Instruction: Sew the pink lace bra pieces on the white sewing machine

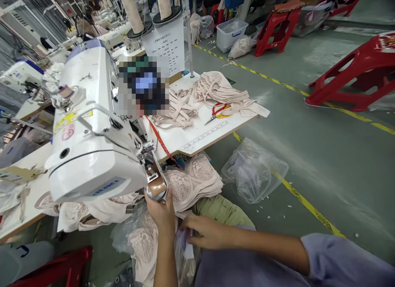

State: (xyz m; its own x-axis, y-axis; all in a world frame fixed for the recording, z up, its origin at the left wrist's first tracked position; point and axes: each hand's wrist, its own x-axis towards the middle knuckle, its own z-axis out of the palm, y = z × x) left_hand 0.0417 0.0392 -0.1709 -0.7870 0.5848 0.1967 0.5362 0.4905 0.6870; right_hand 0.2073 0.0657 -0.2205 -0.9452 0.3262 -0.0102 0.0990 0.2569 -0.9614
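A white sewing machine (89, 139) stands on the white table (200, 133). My left hand (162, 211) reaches up under the machine's needle end, thumb raised against a brown piece there, fingers curled. Pale pink lace garments (191, 182) hang off the table edge just beside it. My right hand (200, 231) lies low over my lap, fingers closed on a bit of pale cloth or plastic that I cannot make out. More pink lace in a clear bag (145, 241) sits below both hands.
Pink straps and lace pieces (212, 89) and red-handled scissors (217, 112) lie on the table's far end. A clear plastic bag (253, 170) lies on the green floor by a yellow tape line. Red stools (358, 73) stand right; thread cones (132, 11) behind.
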